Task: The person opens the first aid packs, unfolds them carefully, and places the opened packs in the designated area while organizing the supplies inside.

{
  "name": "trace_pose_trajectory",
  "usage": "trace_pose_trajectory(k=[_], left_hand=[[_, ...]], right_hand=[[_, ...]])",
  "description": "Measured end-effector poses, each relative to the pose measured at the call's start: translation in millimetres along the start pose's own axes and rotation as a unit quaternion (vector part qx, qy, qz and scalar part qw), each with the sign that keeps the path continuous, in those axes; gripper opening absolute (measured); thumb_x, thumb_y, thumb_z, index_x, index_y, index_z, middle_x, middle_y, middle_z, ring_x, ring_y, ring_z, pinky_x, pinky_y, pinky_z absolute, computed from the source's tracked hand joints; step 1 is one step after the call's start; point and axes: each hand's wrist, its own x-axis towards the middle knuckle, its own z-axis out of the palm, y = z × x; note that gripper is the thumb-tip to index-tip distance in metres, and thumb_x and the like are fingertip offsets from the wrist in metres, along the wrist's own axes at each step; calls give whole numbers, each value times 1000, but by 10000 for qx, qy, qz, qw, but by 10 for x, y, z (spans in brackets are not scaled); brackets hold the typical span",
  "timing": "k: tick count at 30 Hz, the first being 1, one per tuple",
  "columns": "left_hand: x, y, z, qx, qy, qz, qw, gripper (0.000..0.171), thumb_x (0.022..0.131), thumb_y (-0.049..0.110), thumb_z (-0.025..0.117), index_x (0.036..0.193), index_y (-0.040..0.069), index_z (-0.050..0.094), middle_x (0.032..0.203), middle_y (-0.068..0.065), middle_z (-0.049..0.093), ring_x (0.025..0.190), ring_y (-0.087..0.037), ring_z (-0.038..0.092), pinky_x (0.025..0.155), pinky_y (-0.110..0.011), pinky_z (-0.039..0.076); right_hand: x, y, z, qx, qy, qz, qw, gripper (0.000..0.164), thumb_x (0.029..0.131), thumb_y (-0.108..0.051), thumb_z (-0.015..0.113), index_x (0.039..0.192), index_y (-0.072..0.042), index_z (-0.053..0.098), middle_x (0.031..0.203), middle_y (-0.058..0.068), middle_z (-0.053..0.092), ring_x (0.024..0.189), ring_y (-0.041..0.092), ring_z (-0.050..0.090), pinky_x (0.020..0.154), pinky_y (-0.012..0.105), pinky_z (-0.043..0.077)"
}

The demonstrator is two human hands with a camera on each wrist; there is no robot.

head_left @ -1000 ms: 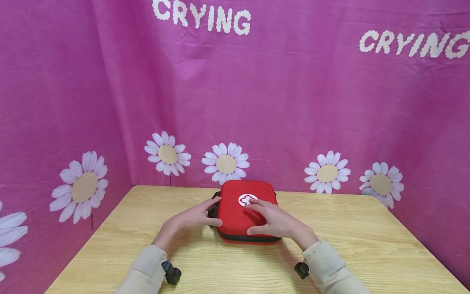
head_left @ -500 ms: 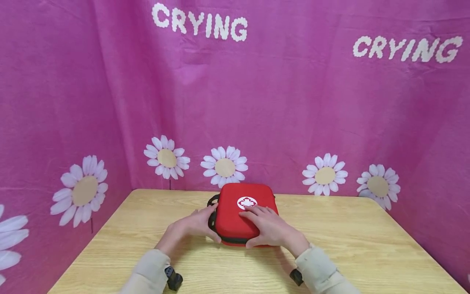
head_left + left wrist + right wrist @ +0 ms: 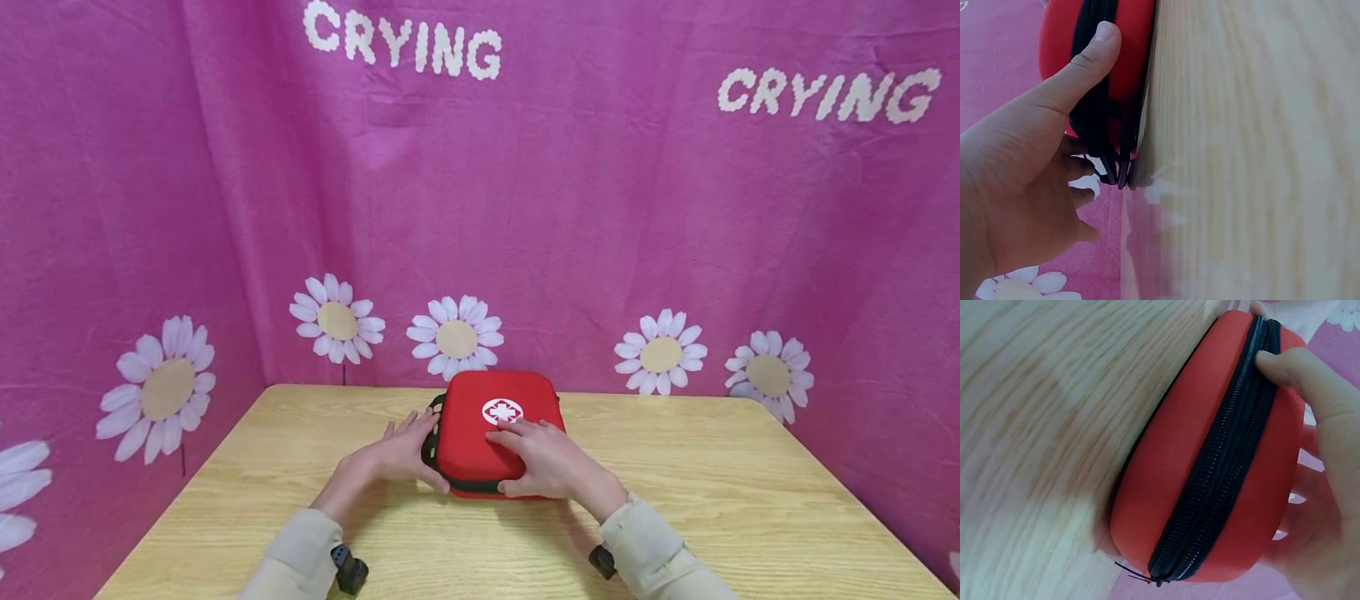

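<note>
A red first-aid case [image 3: 476, 446] with a white emblem lies zipped on the wooden table. My left hand [image 3: 401, 450] holds its left front corner, thumb on the black zipper band and fingers along the side by the black handle [image 3: 431, 450]. In the left wrist view, that thumb [image 3: 1094, 53] crosses the zipper band while the other fingers reach behind the handle. My right hand [image 3: 547, 462] lies over the right front of the lid. The right wrist view shows its thumb [image 3: 1279, 365] against the zipper [image 3: 1219, 456], with the fingers over the lid.
The pale wooden table [image 3: 712, 500] extends to both sides of the case. Behind and beside it hangs a pink cloth [image 3: 570, 208] with daisies and white lettering. Small black cameras [image 3: 349, 571] sit at both wrists.
Both hands have come down onto the case. The left thumb moved to the front corner and the right thumb to the front edge. Over the last half second they have barely moved.
</note>
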Motion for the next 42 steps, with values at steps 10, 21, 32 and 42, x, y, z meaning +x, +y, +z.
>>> trace_pose_trajectory(k=[10, 21, 32, 42], left_hand=[[-24, -11, 12, -111, 59, 80, 9999, 118, 66, 44, 90, 158, 8, 24, 164, -18, 22, 151, -44, 13, 121, -64, 6], [-22, -65, 23, -79, 271, 546, 9981, 107, 70, 52, 84, 156, 15, 32, 161, -13, 31, 146, -44, 27, 116, -67, 20], [-25, -53, 0, -924, -198, 591, 9938, 95, 79, 38, 83, 154, 10, 32, 148, -10, 49, 134, -29, 47, 112, -54, 39], [-22, 18, -35, -559, -358, -191, 9976, 96, 83, 54, 74, 155, 8, 32, 153, -12, 45, 138, -29, 44, 112, -51, 39]], right_hand=[[-43, 12, -21, -182, 496, -231, 9983, 53, 80, -38, 76, 129, -20, 66, 127, 2, 67, 108, 22, 67, 89, 41, 56], [-86, 34, -52, 15, 1030, -238, 9944, 50, 82, -35, 78, 128, -21, 65, 122, -1, 68, 102, 15, 67, 86, 36, 58], [-116, 41, -107, 161, 1172, 183, 9928, 55, 81, -36, 79, 131, -22, 62, 124, 3, 67, 103, 19, 66, 85, 38, 59], [-132, 91, -130, 341, 1382, 227, 9896, 55, 81, -35, 80, 131, -23, 62, 121, 3, 67, 99, 16, 65, 81, 36, 59]])
